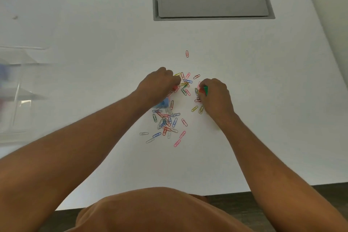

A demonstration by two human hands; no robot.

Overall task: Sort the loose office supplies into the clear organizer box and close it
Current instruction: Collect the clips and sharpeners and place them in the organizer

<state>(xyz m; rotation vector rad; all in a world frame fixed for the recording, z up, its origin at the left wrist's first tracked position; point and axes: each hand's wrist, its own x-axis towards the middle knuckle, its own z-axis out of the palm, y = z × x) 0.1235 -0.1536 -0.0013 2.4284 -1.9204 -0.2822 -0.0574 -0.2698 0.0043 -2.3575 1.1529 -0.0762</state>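
Head view: both hands work among loose coloured paper clips (169, 118) scattered on the white desk (263, 100). Left hand (159, 85) is curled, pinching a small red clip (175, 88), with a blue clip (163, 103) under its wrist. Right hand (216, 94) is curled round red and green clips (204, 90). Well left of the left hand sits the blurred clear organizer box (20, 90).
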